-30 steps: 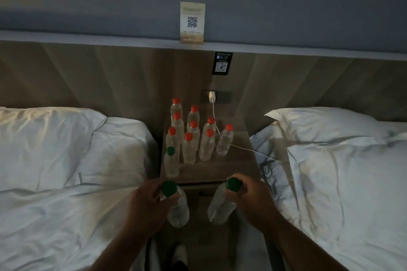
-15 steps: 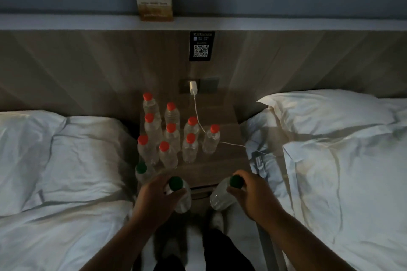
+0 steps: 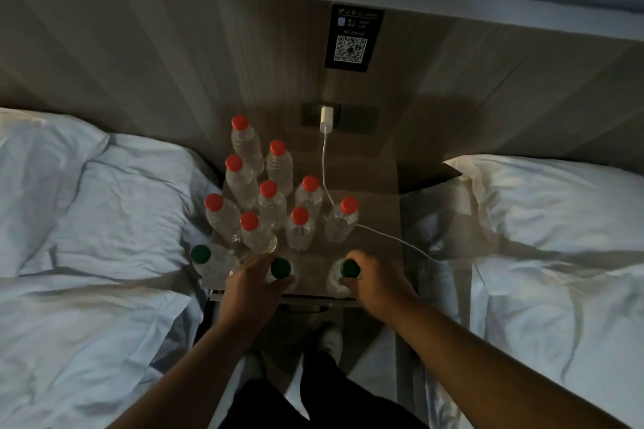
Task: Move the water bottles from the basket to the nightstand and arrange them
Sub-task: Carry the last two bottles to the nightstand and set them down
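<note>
Where the person stands: between two beds (image 3: 87,219), facing the nightstand (image 3: 376,191) that is set against the wooden wall panel (image 3: 139,63).
Left hand (image 3: 251,286): its fingers are wrapped round the neck of a green-capped bottle (image 3: 280,268), at the middle of the nightstand's front edge.
Right hand (image 3: 374,286): its fingers grasp a second green-capped bottle (image 3: 349,268) in the same way, near the front right part of the top.
Contact with the top: I cannot tell if the two bottles already stand on the wood, because the hands hide their lower parts.
Bottles already placed: nine red-capped bottles (image 3: 268,205) stand upright in a close group on the left and back part; a third green-capped bottle (image 3: 200,254) stands at the front left corner.
Basket: it is not in view.
Cable (image 3: 324,164): it is white, comes down from the plug (image 3: 326,118) on the wall, passes just beside the rightmost red-capped bottle and goes off toward the right bed.
Step in hand: I judge it is the setting down of two bottles to make a front row.
Next move: it calls for both bottles to stand firmly in line with the corner one, not too near the front edge and away from the cable; only then should the fingers let go.
</note>
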Motion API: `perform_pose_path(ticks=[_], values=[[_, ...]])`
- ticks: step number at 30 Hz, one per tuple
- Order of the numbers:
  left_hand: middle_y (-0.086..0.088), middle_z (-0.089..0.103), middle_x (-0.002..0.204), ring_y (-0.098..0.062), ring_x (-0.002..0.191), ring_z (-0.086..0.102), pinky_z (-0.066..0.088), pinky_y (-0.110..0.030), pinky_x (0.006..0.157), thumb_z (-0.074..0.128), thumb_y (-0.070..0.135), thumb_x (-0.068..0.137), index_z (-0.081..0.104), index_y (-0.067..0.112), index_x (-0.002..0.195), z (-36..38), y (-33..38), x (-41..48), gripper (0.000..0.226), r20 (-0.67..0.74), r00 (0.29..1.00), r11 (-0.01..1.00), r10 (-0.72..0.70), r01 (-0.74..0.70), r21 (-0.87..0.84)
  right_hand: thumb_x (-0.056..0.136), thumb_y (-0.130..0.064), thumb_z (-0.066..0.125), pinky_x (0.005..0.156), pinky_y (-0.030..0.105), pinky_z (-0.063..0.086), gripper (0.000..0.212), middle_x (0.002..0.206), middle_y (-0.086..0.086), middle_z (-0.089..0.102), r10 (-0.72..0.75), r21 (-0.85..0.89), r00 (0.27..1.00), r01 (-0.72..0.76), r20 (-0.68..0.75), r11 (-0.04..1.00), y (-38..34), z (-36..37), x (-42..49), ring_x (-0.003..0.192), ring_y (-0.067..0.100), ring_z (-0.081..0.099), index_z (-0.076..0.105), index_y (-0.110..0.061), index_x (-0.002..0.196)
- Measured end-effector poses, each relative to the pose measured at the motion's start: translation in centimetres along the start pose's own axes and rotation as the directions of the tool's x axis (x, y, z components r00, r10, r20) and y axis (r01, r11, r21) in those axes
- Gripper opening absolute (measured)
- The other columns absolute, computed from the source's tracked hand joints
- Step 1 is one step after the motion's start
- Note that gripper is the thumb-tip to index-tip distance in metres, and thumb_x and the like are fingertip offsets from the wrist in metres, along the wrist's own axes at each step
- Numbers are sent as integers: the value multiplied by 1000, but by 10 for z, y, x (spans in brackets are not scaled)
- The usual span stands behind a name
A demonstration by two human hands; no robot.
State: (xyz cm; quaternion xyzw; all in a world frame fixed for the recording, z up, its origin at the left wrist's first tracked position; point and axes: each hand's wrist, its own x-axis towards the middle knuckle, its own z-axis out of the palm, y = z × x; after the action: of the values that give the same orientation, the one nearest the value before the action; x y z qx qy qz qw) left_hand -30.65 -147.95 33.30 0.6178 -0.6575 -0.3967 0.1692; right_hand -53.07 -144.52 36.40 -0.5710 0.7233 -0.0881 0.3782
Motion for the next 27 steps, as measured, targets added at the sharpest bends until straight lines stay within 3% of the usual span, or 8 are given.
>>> perform_pose_path(ticks=[8,12,15,19,23,27], values=[[16,62,78,-5,74,60,44,-25,65,79,27,76,64,30,86,13,-7,15,19,64,998,999,7,-10,45,82,-25,73,81,31,49,36,106,9,67,-45,-1,997,45,68,999,11,8,27,97,22,63,60,-15,115],[16,62,80,-9,76,62,49,-30,67,80,26,76,65,29,89,15,-8,17,20,73,997,998,13,-17,58,80,-19,75,77,25,44,36,104,11,67,-62,40,996,59,69,997,19,13,29,92,19,61,62,-9,113],[11,64,89,-12,83,63,55,-35,74,81,26,74,65,26,97,17,-8,18,27,69,997,998,-31,28,47,79,-21,76,80,34,51,35,102,8,66,-85,57,995,82,60,995,21,17,31,92,21,62,60,-14,110],[9,57,96,-14,84,59,54,-34,76,79,24,76,63,23,104,19,-2,19,33,78,997,997,-2,-3,71,82,-7,67,83,40,53,26,102,5,63,-87,0,992,87,96,996,22,21,36,91,19,60,57,-19,103],[9,58,89,-15,81,59,53,-33,73,77,15,79,63,20,98,20,-3,18,24,75,997,993,31,-40,113,87,-12,63,73,34,51,23,91,3,60,-73,-26,993,76,93,997,23,24,38,81,14,58,46,-27,92],[9,61,94,-15,86,61,50,-28,74,76,15,80,65,19,104,18,-6,18,27,55,997,991,51,-58,122,92,-13,54,73,34,51,18,90,3,59,-83,-25,994,85,76,996,19,25,41,80,15,57,45,-28,92]])
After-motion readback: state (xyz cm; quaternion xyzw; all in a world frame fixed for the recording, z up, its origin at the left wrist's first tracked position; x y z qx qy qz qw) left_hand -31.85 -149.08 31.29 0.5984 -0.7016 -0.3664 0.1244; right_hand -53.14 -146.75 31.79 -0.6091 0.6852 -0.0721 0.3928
